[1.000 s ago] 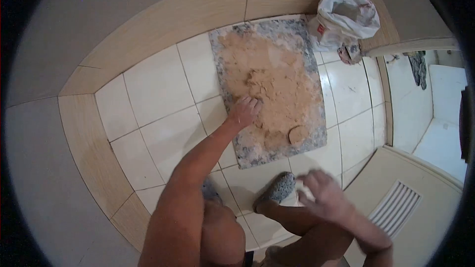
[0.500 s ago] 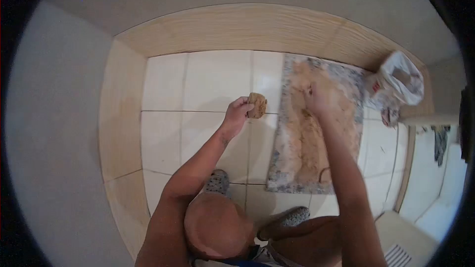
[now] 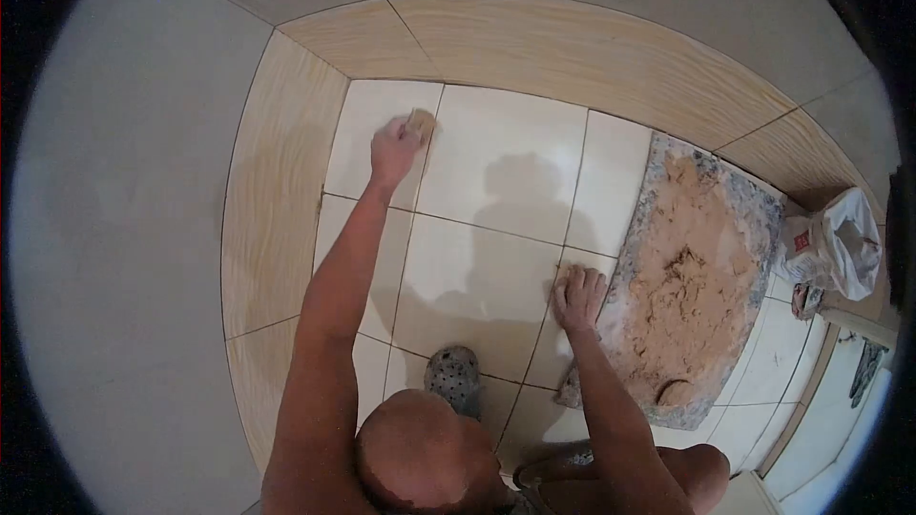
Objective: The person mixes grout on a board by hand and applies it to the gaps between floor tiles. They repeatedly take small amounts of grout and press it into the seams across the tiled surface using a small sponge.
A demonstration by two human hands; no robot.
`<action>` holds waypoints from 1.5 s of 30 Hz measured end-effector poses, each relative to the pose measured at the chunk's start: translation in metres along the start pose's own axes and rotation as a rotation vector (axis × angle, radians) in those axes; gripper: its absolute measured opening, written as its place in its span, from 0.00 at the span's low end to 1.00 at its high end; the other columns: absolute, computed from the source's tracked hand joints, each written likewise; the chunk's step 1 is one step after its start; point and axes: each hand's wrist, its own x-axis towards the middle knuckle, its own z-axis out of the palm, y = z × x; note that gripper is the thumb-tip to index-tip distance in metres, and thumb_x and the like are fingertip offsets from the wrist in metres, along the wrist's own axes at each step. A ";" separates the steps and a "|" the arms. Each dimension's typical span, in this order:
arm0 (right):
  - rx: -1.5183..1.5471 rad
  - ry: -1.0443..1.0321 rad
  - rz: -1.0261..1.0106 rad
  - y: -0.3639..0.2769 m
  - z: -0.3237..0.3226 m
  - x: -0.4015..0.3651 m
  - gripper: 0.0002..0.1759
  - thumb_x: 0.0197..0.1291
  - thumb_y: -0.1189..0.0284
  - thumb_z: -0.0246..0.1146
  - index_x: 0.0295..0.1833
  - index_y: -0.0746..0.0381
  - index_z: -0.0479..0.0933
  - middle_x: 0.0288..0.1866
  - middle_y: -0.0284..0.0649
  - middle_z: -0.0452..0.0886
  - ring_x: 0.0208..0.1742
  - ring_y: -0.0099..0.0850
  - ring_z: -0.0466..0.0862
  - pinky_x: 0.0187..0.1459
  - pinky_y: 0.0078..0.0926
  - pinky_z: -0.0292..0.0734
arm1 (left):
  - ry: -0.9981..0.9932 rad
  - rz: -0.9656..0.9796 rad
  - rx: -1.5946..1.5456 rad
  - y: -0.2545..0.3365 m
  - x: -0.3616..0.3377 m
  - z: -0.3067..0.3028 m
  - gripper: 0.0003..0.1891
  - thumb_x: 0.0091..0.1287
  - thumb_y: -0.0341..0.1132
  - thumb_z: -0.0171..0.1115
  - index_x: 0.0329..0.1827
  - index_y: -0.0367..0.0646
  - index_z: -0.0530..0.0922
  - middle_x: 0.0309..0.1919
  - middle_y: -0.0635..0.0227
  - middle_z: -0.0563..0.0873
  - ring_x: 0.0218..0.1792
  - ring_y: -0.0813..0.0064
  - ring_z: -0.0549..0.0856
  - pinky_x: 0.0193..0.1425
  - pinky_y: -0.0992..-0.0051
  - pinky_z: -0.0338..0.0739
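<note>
My left hand [image 3: 393, 153] is closed around a flat tan sponge-like piece [image 3: 421, 124] and reaches to the far left of the white tiled floor [image 3: 496, 157]. The piece is right over a dark joint between tiles, close to the back wall. Lower and to the right, my right hand [image 3: 578, 300] rests on the floor with its fingers stretched forward. It lies just left of a speckled grey sheet [image 3: 749, 193] that bears a spread of crumbly tan material [image 3: 682, 296].
Wood-patterned tile [image 3: 592, 38] runs along the lower walls. At the right stands a white plastic bag [image 3: 852, 246], its mouth gaping. A round tan-coated piece [image 3: 676, 393] lies at the sheet's near end. My grey perforated clog [image 3: 453, 377] is on the floor between my arms.
My left hand has carried the sponge-like piece left and farther out to the tiles. My right hand has left the tan material for the floor beside the sheet. The view has shifted.
</note>
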 end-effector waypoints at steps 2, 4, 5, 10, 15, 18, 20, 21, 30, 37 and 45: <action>-0.051 -0.046 0.046 0.002 0.006 -0.002 0.26 0.56 0.61 0.61 0.57 0.63 0.72 0.49 0.50 0.71 0.50 0.49 0.71 0.50 0.49 0.66 | 0.042 0.110 0.156 0.016 0.028 0.004 0.16 0.63 0.31 0.59 0.54 0.42 0.83 0.38 0.57 0.88 0.41 0.61 0.87 0.50 0.65 0.80; -0.044 -0.031 0.035 0.002 0.004 -0.004 0.26 0.56 0.61 0.61 0.58 0.63 0.72 0.49 0.50 0.71 0.50 0.49 0.71 0.49 0.49 0.66 | 0.084 0.231 0.300 0.009 0.050 0.018 0.16 0.62 0.30 0.59 0.53 0.43 0.83 0.36 0.56 0.88 0.40 0.58 0.87 0.50 0.62 0.79; -0.035 -0.009 0.006 0.003 0.003 -0.002 0.26 0.56 0.62 0.61 0.58 0.63 0.71 0.49 0.51 0.71 0.50 0.49 0.71 0.49 0.49 0.66 | 0.043 0.359 0.410 0.005 0.059 0.023 0.16 0.63 0.29 0.58 0.53 0.43 0.83 0.41 0.57 0.88 0.42 0.57 0.87 0.50 0.62 0.79; -0.038 0.023 -0.003 0.002 0.005 0.000 0.25 0.55 0.63 0.62 0.57 0.63 0.72 0.49 0.51 0.72 0.49 0.50 0.71 0.48 0.50 0.66 | 0.091 0.664 0.593 -0.024 0.034 0.042 0.15 0.62 0.26 0.58 0.50 0.48 0.84 0.44 0.62 0.89 0.45 0.63 0.87 0.52 0.62 0.76; -0.049 0.076 0.005 0.000 0.006 0.001 0.25 0.52 0.64 0.62 0.55 0.63 0.72 0.47 0.51 0.73 0.46 0.50 0.72 0.46 0.51 0.67 | -0.230 0.679 0.679 -0.009 0.044 0.007 0.16 0.59 0.24 0.58 0.50 0.47 0.83 0.45 0.63 0.88 0.45 0.63 0.86 0.53 0.62 0.74; -0.070 0.098 -0.014 -0.002 0.004 0.003 0.24 0.51 0.65 0.62 0.54 0.63 0.73 0.45 0.50 0.74 0.44 0.49 0.73 0.43 0.51 0.67 | 0.066 0.782 0.570 0.002 0.073 0.024 0.17 0.58 0.24 0.58 0.50 0.47 0.83 0.45 0.63 0.88 0.46 0.63 0.86 0.53 0.61 0.74; -0.049 0.089 0.001 -0.002 0.005 0.001 0.24 0.51 0.66 0.62 0.54 0.63 0.73 0.44 0.49 0.74 0.43 0.48 0.73 0.43 0.50 0.67 | -0.127 0.698 0.546 -0.012 0.070 0.034 0.18 0.58 0.24 0.59 0.51 0.47 0.83 0.46 0.62 0.88 0.46 0.62 0.85 0.55 0.61 0.74; -0.051 0.082 0.002 -0.001 0.004 0.000 0.24 0.51 0.66 0.62 0.54 0.63 0.73 0.44 0.49 0.74 0.43 0.48 0.73 0.43 0.50 0.67 | -0.068 0.698 0.591 -0.025 0.057 0.039 0.17 0.59 0.25 0.59 0.51 0.46 0.83 0.45 0.62 0.88 0.45 0.62 0.85 0.55 0.61 0.74; -0.053 0.092 0.001 -0.001 0.005 0.004 0.23 0.52 0.67 0.61 0.54 0.64 0.73 0.45 0.50 0.74 0.43 0.49 0.73 0.44 0.50 0.68 | -0.054 0.495 0.574 0.002 0.063 0.024 0.15 0.58 0.27 0.62 0.48 0.53 0.84 0.40 0.63 0.88 0.36 0.61 0.84 0.51 0.61 0.74; -0.047 0.094 -0.024 -0.004 0.001 0.003 0.23 0.52 0.67 0.60 0.54 0.64 0.73 0.45 0.52 0.74 0.43 0.50 0.73 0.44 0.51 0.68 | -0.170 0.489 0.693 -0.011 0.010 0.027 0.15 0.57 0.29 0.60 0.47 0.41 0.83 0.39 0.54 0.87 0.41 0.55 0.84 0.49 0.59 0.78; -0.067 0.093 -0.007 -0.004 0.005 0.001 0.22 0.52 0.69 0.60 0.54 0.64 0.74 0.45 0.51 0.74 0.44 0.50 0.73 0.44 0.51 0.68 | 0.055 0.324 0.787 0.001 0.059 0.076 0.10 0.62 0.34 0.61 0.43 0.40 0.84 0.40 0.52 0.87 0.41 0.53 0.85 0.47 0.58 0.82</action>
